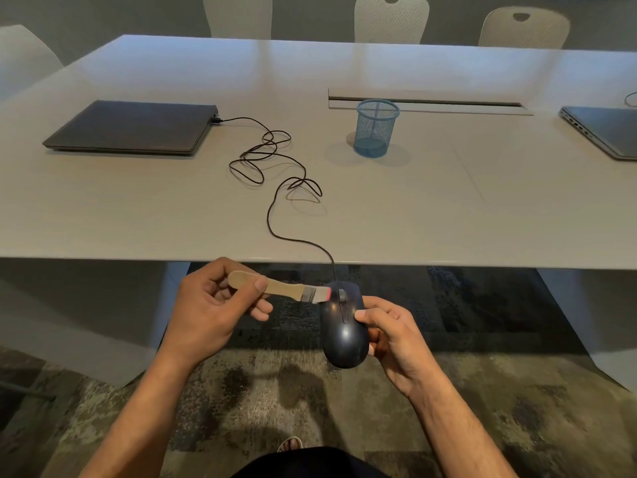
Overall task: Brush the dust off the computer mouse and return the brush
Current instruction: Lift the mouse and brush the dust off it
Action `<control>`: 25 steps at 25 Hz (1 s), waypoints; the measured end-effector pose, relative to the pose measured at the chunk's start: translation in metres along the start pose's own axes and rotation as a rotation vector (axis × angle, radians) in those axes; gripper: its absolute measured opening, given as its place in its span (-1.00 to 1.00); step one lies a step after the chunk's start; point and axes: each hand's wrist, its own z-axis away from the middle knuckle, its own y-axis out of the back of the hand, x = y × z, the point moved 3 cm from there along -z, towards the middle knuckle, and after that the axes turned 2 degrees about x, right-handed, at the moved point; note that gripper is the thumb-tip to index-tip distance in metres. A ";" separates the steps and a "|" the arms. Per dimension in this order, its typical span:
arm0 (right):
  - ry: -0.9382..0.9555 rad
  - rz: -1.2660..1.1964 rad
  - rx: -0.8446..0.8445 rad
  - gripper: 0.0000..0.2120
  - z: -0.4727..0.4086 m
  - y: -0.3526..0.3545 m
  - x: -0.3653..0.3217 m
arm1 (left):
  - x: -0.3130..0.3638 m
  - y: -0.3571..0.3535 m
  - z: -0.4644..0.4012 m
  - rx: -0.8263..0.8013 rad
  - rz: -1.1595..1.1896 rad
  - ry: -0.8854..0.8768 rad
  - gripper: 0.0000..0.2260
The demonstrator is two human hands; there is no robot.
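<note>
Left hand [213, 305]: fingers and thumb pinch brush [275, 288] handle, lower centre of frame; bristles touch front of mouse [344, 326]. Right hand [393, 336]: fingers curled round mouse, held off desk [379, 219] edge. Cord [272, 208]: runs to closed laptop [134, 127], upper left. Blue mesh cup [375, 132]: upright, upper centre.

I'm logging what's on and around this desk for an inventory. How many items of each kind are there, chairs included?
Laptops: 2
Mesh pen cup: 1
Computer mouse: 1
Brush: 1
Chairs: 4
Total: 9
</note>
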 end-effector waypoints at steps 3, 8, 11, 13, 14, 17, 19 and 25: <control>-0.005 0.008 0.023 -0.69 0.000 0.003 -0.001 | 0.001 0.016 0.005 -0.074 0.036 0.012 -0.91; -0.030 -0.002 0.005 -0.71 -0.001 0.001 -0.002 | 0.000 0.022 0.007 -0.286 0.043 0.045 -0.91; -0.036 -0.010 -0.022 -0.70 -0.001 -0.002 -0.002 | -0.005 0.016 -0.001 -0.327 0.064 0.082 -0.91; -0.033 -0.004 -0.025 -0.71 -0.001 -0.002 -0.003 | -0.010 0.014 -0.011 -0.243 0.031 0.104 -0.89; -0.029 0.002 -0.024 -0.71 -0.001 -0.002 -0.004 | -0.012 0.014 -0.016 -0.191 -0.002 0.105 -0.88; -0.019 -0.006 -0.041 -0.69 0.001 0.000 -0.002 | -0.015 0.012 -0.024 -0.023 -0.058 0.097 -0.86; -0.013 -0.034 -0.070 -0.69 0.002 0.000 -0.001 | -0.013 0.011 -0.024 0.056 -0.080 0.080 -0.85; -0.006 -0.035 -0.035 -0.68 0.000 0.003 0.001 | 0.011 0.024 -0.020 -0.025 0.037 0.005 -0.84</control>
